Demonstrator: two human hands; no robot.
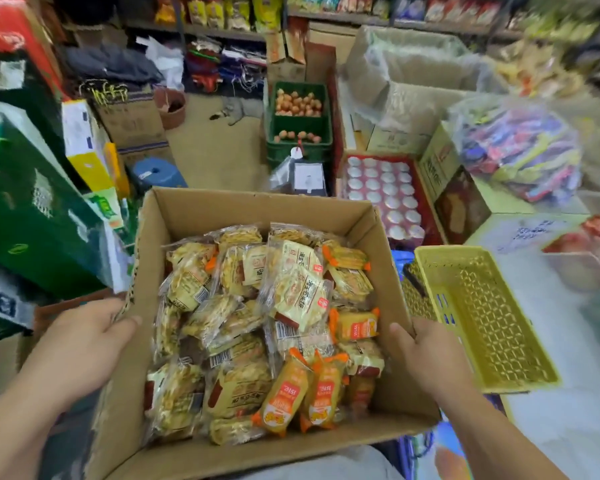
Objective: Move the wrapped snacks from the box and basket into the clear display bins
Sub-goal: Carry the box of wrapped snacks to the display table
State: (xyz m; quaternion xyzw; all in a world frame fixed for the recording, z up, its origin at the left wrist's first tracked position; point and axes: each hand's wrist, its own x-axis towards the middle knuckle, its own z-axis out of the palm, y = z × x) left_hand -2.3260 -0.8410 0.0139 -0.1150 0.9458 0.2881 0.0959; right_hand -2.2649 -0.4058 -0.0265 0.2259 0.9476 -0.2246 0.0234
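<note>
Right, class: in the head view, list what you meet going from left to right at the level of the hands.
left hand → cardboard box → right hand → yellow basket

The cardboard box (257, 209) is matt brown, its left rim torn and rough. Inside it, the wrapped snacks (267, 317) lie in glossy, crinkled clear plastic film. Just right of the box, the yellow basket (482, 320) is smooth perforated plastic.
</note>
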